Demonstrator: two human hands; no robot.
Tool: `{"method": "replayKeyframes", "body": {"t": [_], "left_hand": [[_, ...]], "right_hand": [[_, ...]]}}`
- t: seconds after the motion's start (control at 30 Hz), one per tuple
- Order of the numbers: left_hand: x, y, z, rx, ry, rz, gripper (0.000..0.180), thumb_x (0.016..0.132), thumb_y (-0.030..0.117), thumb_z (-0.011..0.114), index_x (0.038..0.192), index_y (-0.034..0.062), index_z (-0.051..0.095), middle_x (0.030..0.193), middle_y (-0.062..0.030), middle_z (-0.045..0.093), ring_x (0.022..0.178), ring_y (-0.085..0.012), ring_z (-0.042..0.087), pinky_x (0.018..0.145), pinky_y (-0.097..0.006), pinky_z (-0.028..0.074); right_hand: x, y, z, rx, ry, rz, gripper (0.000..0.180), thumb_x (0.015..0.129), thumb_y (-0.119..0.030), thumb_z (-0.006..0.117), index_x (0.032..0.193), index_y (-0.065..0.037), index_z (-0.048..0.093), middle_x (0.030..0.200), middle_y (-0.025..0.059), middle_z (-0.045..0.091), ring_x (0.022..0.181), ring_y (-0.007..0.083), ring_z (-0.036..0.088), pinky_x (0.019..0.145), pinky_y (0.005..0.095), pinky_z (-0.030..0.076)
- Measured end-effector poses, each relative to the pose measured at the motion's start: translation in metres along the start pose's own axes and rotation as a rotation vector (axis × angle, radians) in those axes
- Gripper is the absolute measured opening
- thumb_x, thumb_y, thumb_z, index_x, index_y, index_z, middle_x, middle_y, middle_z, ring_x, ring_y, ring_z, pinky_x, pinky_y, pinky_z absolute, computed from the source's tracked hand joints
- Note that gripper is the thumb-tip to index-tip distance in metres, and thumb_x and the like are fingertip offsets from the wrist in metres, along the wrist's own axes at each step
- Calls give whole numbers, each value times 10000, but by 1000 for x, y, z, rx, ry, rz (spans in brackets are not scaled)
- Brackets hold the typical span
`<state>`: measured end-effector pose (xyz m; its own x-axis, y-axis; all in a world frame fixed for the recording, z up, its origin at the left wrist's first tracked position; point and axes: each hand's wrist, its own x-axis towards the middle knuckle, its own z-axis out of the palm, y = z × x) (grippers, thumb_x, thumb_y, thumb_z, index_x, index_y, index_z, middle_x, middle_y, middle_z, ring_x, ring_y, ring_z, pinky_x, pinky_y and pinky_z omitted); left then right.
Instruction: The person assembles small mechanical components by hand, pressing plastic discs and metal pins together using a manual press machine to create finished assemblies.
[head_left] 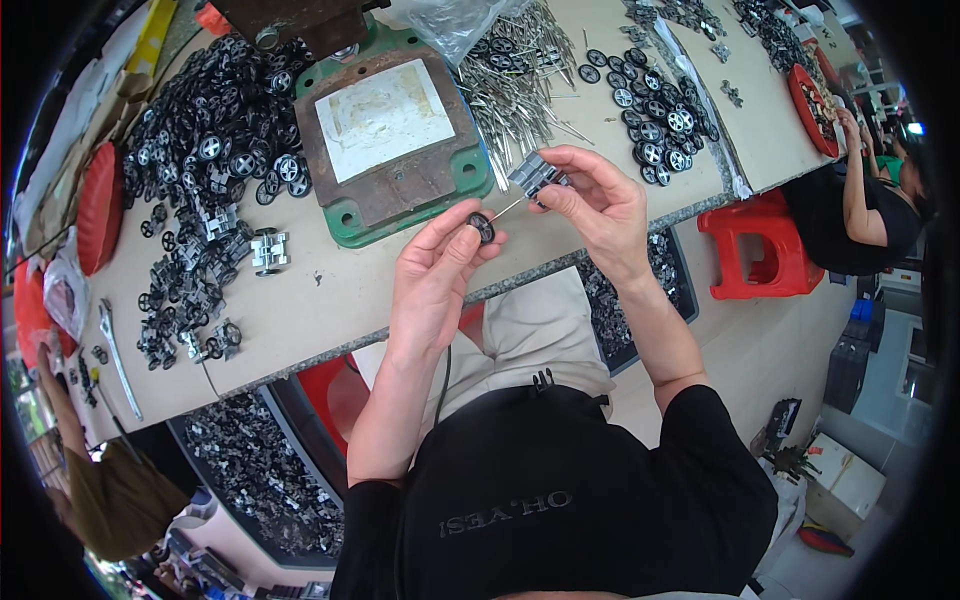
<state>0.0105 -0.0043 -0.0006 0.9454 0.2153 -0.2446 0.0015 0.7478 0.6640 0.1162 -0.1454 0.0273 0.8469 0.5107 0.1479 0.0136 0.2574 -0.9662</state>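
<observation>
Between its thumb and fingers my left hand (pixel 440 255) pinches a small black toy wheel (pixel 481 228). A thin metal axle (pixel 510 209) runs from that wheel toward a grey plastic toy chassis (pixel 536 175). My right hand (pixel 598 205) is closed on the chassis by its edges. Whether the axle's tip is inside the chassis, I cannot tell. Both hands are held above the table's front edge, just before a green and brown metal press base (pixel 385 130) with a pale plate on top.
Loose wheels (pixel 215 120) are heaped left of the press, with assembled chassis (pixel 200 260) in front of them. Metal axles (pixel 510 90) lie behind my hands; more wheels (pixel 655 115) spread to the right. A wrench (pixel 118 355) lies far left. Beyond a red stool (pixel 752 250) sits another person.
</observation>
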Motion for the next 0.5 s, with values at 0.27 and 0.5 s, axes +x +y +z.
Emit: {"method": "replayKeyframes", "body": {"t": [0.27,0.5], "left_hand": [[0,-2,0,17,10,33,293,864,57,538,1143,-28,512,1019,-113,601,892,-206,604,782,-288,488],[-2,-6,6,48,60,93,286,840,19,560,1119,-35,524,978,-119,610,878,-216,614,781,-293,498]], "right_hand": [[0,1,-1,-60,4,-27,319,772,52,614,1083,41,547,942,63,583,798,114,560,716,232,495],[-10,6,9,-144,96,-61,303,755,43,632,1051,5,585,948,79,594,811,113,575,715,230,494]]}}
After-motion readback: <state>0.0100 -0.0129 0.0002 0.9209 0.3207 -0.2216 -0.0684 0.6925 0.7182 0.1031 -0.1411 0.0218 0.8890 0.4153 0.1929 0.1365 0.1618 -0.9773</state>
